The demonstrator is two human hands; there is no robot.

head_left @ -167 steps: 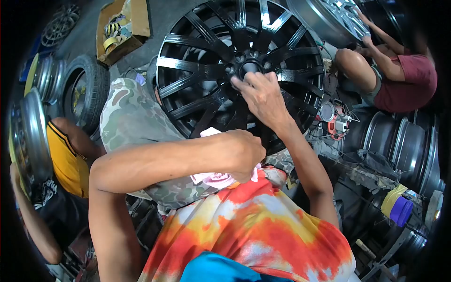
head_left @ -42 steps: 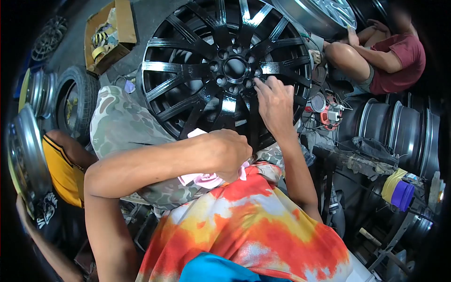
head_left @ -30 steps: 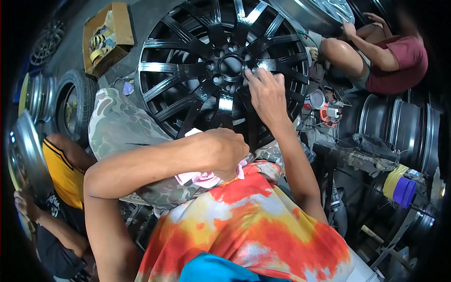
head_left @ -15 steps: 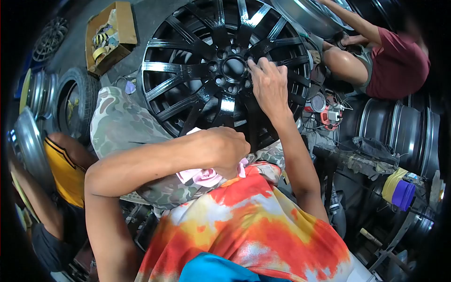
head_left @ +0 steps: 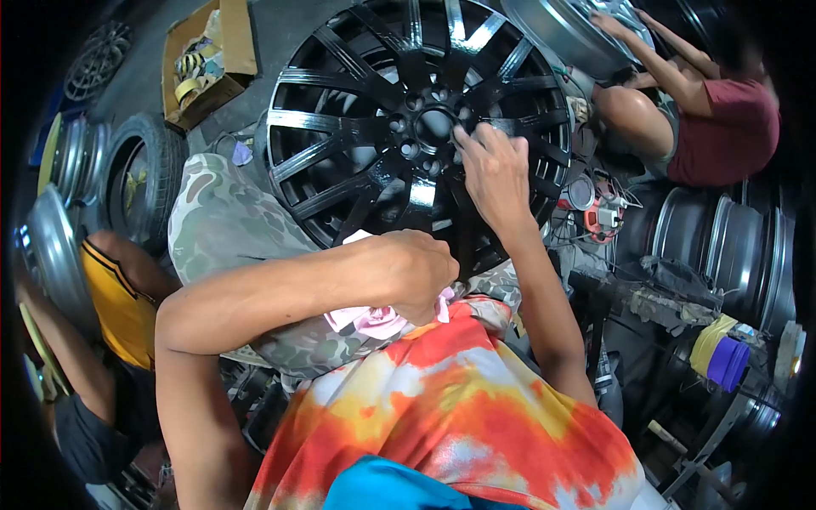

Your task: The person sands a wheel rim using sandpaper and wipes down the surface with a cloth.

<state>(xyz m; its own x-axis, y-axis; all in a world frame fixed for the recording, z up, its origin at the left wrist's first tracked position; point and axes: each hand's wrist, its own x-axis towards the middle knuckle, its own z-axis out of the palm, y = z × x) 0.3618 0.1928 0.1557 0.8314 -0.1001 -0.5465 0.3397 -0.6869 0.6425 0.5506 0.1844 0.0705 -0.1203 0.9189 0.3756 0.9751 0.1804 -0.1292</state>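
A large black multi-spoke wheel rim (head_left: pixel 421 189), glossy with bare bolt holes round its centre bore, lies in front of me, face up. My right hand (head_left: pixel 495 174) is over its hub, fingers bent and closed, fingertips at the right edge of the centre bore. Whatever those fingers may hold is hidden. My left hand (head_left: pixel 418 276) rests at the near edge of the rim, closed in a fist round a pink cloth (head_left: pixel 378 321). Folds of the cloth stick out below the fist, over my camouflage trousers (head_left: pixel 234 208).
A cardboard box (head_left: pixel 235 38) with tape rolls stands at upper left, above a tyre (head_left: pixel 146 174). Right of me a person in a maroon shirt (head_left: pixel 729 127) handles a silver rim (head_left: pixel 565 38). More rims (head_left: pixel 722 242) line the right. Another person's yellow garment (head_left: pixel 119 297) shows at left.
My right fingertips have shifted slightly toward me along the bore's edge. My left fist stays in place with the cloth. The person in maroon now shows both hands at the silver rim.
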